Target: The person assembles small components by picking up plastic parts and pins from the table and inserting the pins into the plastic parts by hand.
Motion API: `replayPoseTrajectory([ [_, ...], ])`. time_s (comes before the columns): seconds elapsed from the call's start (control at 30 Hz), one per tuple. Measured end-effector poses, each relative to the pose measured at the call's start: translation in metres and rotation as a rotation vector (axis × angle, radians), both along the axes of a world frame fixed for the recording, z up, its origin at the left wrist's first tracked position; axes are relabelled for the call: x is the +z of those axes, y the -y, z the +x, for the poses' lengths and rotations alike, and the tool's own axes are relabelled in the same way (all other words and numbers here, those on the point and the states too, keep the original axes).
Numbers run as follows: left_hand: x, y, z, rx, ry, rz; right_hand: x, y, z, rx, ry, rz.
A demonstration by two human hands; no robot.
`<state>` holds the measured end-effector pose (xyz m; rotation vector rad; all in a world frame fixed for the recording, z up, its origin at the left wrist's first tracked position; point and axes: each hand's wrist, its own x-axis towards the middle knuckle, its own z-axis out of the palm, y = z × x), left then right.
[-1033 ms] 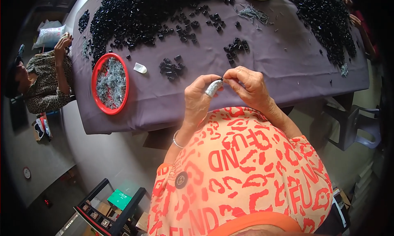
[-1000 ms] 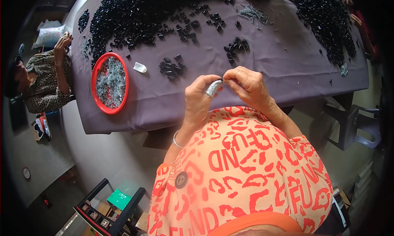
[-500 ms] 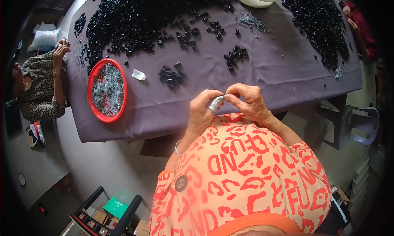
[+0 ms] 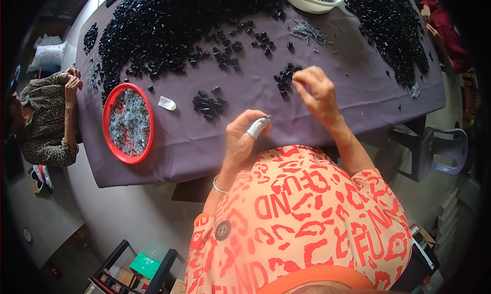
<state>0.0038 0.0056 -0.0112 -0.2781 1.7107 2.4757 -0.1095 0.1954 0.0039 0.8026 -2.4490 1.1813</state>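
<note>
My left hand [image 4: 243, 136] is held above the near table edge, thumb and finger pinched. A white, silvery wrap [image 4: 258, 128] covers one of its digits. From the pinch pokes a tiny dark-grey piece [image 4: 268, 117], too small to make out fully. My right hand [image 4: 318, 95] hovers just right of a small cluster of black cylindrical pieces [image 4: 283, 81], its fingers curled together; whatever lies between them is hidden. Left of my hands lies another small group of black pieces [image 4: 207, 105].
A red-rimmed basket [image 4: 106, 135] holds grey pin-like pieces. Beside it lies a white finger-shaped cover [image 4: 167, 103]. Large heaps of black pieces [image 4: 153, 33] spread across the purple-grey cloth [image 4: 245, 97]. Loose grey pins [image 4: 308, 31] lie near a pale basin [image 4: 307, 5]. Other people sit left and right.
My hands have parted. The right one moved up and away to the black cluster, while the left stays pinched and has shifted slightly left.
</note>
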Motion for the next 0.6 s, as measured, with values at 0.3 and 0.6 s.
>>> replayPoseTrajectory([
  [0.3,-0.011,-0.005,-0.003,0.056,-0.005,-0.013,-0.005,0.014,-0.043,0.069,-0.009,0.527],
  [0.6,-0.013,-0.005,-0.003,0.035,-0.021,-0.104,0.004,0.01,-0.029,0.069,-0.087,0.332],
])
